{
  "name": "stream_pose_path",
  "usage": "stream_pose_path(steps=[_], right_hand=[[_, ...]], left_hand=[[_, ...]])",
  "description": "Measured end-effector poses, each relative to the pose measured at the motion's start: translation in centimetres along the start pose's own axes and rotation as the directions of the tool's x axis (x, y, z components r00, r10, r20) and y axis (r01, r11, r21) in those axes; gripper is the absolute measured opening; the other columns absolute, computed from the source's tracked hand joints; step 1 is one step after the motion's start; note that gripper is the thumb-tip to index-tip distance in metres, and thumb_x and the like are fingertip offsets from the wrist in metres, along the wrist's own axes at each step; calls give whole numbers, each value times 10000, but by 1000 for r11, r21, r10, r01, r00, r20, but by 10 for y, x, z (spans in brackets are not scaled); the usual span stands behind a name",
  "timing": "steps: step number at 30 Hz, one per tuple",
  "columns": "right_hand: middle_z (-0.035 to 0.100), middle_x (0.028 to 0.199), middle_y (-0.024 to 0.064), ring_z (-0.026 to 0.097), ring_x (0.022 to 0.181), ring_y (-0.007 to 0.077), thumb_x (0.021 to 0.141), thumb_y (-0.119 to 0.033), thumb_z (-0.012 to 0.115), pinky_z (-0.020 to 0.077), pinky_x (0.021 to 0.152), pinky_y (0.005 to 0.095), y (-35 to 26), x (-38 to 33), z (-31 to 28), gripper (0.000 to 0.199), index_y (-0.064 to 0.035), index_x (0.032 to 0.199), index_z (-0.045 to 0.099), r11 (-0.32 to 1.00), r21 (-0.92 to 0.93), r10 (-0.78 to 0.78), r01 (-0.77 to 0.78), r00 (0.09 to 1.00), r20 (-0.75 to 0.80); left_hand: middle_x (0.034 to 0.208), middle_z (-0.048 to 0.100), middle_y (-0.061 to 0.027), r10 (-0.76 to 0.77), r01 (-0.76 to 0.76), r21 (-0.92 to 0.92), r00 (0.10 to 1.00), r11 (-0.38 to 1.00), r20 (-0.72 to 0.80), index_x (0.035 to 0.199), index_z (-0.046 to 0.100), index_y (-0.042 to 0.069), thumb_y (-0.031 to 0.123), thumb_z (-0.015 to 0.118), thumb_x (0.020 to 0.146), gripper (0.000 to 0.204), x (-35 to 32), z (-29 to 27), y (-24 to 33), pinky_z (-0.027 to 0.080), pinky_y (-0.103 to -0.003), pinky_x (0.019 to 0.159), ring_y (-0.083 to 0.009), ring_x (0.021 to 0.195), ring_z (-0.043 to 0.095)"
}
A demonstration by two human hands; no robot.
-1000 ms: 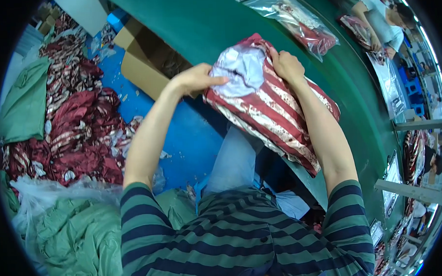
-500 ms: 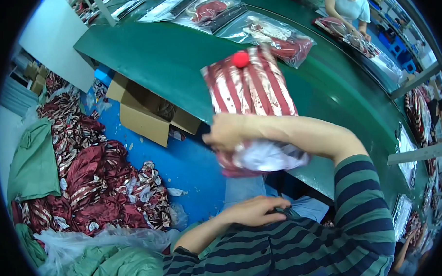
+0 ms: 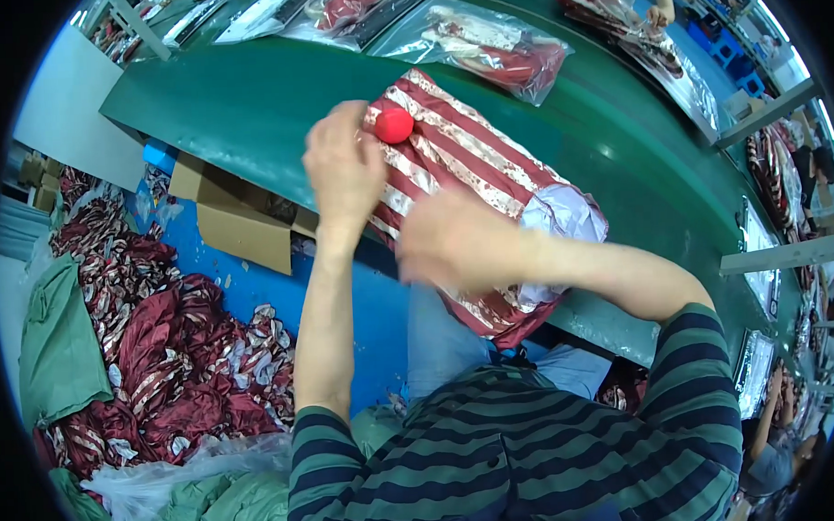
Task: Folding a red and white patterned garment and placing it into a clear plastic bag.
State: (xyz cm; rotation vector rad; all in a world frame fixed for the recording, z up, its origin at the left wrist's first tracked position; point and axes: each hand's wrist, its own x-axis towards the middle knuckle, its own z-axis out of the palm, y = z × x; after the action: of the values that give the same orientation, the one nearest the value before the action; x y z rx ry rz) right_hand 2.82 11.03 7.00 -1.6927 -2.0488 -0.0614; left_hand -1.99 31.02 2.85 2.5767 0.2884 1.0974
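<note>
A folded red-and-white striped garment (image 3: pixel 472 139) with dark speckles lies slantwise over the green table's front edge. A red ball (image 3: pixel 394 125) sits at its upper left corner, and a bunched white lining or wrap (image 3: pixel 563 220) shows at its right side. My left hand (image 3: pixel 345 167) is at the garment's left edge beside the ball, its fingers curled against that edge and partly hidden. My right hand (image 3: pixel 458 241) is smeared by motion over the lower left part of the garment; its fingers cannot be made out.
Clear bags with red and white garments (image 3: pixel 497 51) line the far side of the green table (image 3: pixel 219 107). An open cardboard box (image 3: pixel 242 234) stands below it. Crumpled red garments (image 3: pixel 181 351) are heaped at left. Across the table, another person's hand (image 3: pixel 661 11) is near a packed garment.
My left hand has risen from my lap to the garment's left edge. The garment has turned and come down nearer to me, its ball end now at upper left. My right hand remains over it.
</note>
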Motion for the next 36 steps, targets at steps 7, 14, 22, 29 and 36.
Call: stream_pose_path(steps=[7, 14, 22, 29, 36], right_hand=[[683, 1198, 223, 638, 1090, 464, 1011, -518, 432, 505, 889, 571, 164, 39, 0, 598, 16, 1173, 648, 465, -144, 816, -874, 486, -313], [690, 1175, 208, 637, 1095, 422, 1013, -573, 377, 497, 917, 543, 164, 31, 32, 661, -5, 1163, 679, 325, -53, 931, -944, 329, -159], [693, 1239, 182, 668, 1100, 389, 966, -711, 291, 509, 937, 507, 142, 22, -8, 835, -27, 1269, 662, 246, -156, 968, -957, 236, 79], [696, 1236, 174, 669, 1118, 381, 949, -752, 297, 515, 928, 491, 137, 6, -10, 872, -42, 1377, 566, 285, -188, 958, -940, 277, 72], [658, 1253, 255, 641, 1151, 406, 922, -801, 303, 486, 981, 489, 136, -1, -12, 927, -19, 1369, 522, 250, -117, 967, -961, 253, -7]], left_hand=[[1189, 668, -195, -720, 736, 32, 650, 676, 244, 1217, 617, -18, 304, 679, 925, 439, -37, -5, -36, 501, -428, 953, -355, 1106, 629], [999, 728, -188, -666, 644, -184, 740, 742, -97, 1169, 632, -46, 372, 692, 937, 481, -57, -9, -16, 540, -355, 736, -245, 763, 658], [734, 719, -146, -795, 836, -526, 423, 157, 434, 932, 681, -81, 440, 713, 938, 522, -71, -24, 19, 436, -202, 470, -105, 482, 548], [803, 720, -155, -772, 903, -421, 326, 84, 545, 941, 679, -49, 374, 723, 938, 425, -73, -24, 13, 435, -191, 478, -101, 531, 554], [979, 693, -196, -834, 450, -884, 435, -124, 339, 1013, 636, -48, 249, 708, 945, 313, -72, 19, 17, 529, -252, 675, -173, 715, 642]])
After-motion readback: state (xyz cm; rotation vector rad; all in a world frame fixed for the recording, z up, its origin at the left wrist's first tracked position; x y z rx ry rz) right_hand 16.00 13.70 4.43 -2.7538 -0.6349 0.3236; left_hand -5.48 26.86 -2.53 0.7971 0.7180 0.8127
